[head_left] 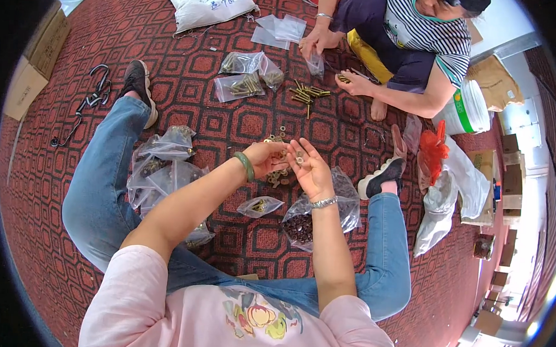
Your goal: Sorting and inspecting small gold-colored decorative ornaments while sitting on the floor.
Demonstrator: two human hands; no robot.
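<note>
A few small washers (299,159) lie in the right of the two hands: the right hand (312,173) is palm up, fingers extended and loosely cupped. The left hand (267,158) is half curled, fingertips just beside the right's; I cannot tell whether it grips anything. From the palm, more washers (278,176) lie on the patterned carpet (252,123) toward eight o'clock. A small clear bag (260,206) sits at seven, a bag of dark pieces (299,227) at six, other plastic bags (169,170) at nine. Brass-coloured bolts (309,95) lie at twelve; a co-worker's hand (354,83) at one; a red plastic bag (433,152) at three.
</note>
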